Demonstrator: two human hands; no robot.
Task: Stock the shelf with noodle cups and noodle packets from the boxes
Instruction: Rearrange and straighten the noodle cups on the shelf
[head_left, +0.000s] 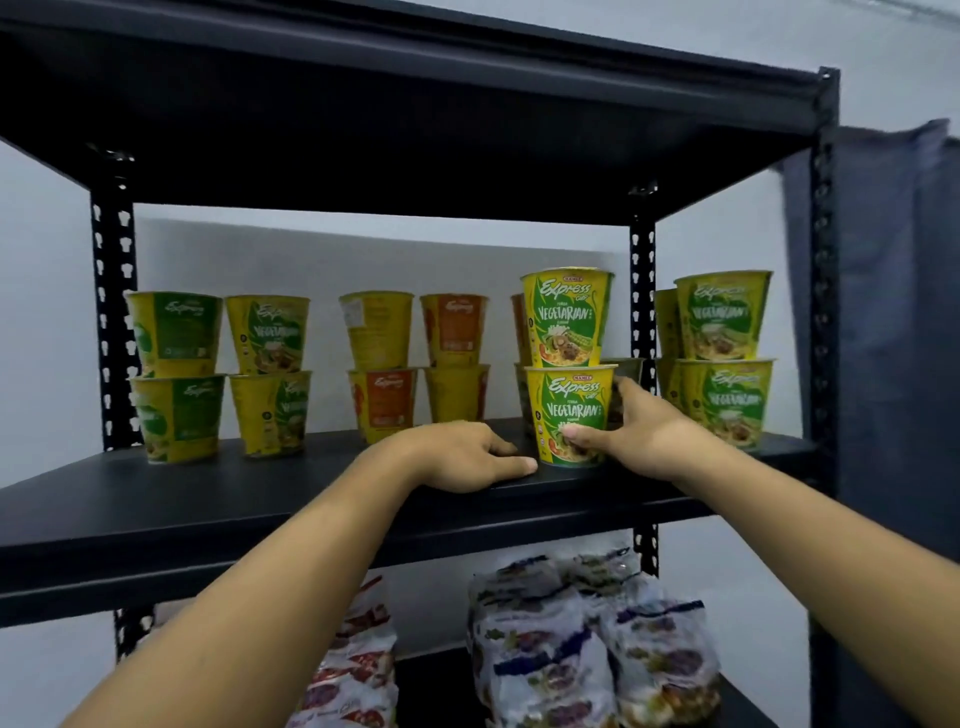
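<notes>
Noodle cup stands near the front edge of the shelf, right of its middle, with a second cup stacked on it. Bare board lies open to its left along the front edge. The right hand grasps the cup's side. The left hand rests on the board just beside it, fingers relaxed, holding nothing.

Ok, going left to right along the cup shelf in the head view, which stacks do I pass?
Green-labelled stack → rear Vegetarian stack → yellow-and-orange stack → orange stack → front Vegetarian stack, lower cup held by the right hand → far-right stack.
</notes>
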